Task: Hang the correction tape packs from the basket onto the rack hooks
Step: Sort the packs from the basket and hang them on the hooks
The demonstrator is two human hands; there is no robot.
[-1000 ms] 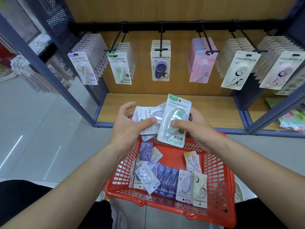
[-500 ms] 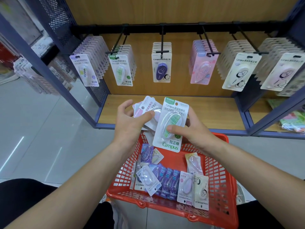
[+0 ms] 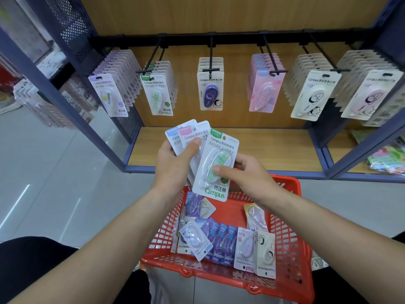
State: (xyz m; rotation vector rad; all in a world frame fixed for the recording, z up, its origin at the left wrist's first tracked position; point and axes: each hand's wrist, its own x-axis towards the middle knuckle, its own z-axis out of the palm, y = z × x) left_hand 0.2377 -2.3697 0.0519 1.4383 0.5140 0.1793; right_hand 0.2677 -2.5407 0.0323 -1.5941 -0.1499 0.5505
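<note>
Below hooks [image 3: 210, 54], right hand [image 3: 248, 179] pinches green pack [image 3: 215, 166]; left hand [image 3: 174, 170] grips packs [image 3: 190, 134].

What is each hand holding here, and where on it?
Right hand pinches the green pack at mid-blister; left hand grips the fanned packs by their lower parts.

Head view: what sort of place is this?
Probably a stationery shop: a display rack with hooks full of carded correction tape packs, and a red shopping basket holding more.

both forearms bare, extended forward, converging at centre. left hand [image 3: 175, 165] curled, thumb pressed across a fan of packs [image 3: 186, 133]. right hand [image 3: 247, 178] pinches green pack [image 3: 215, 163], thumb on front, fingers behind.
</note>
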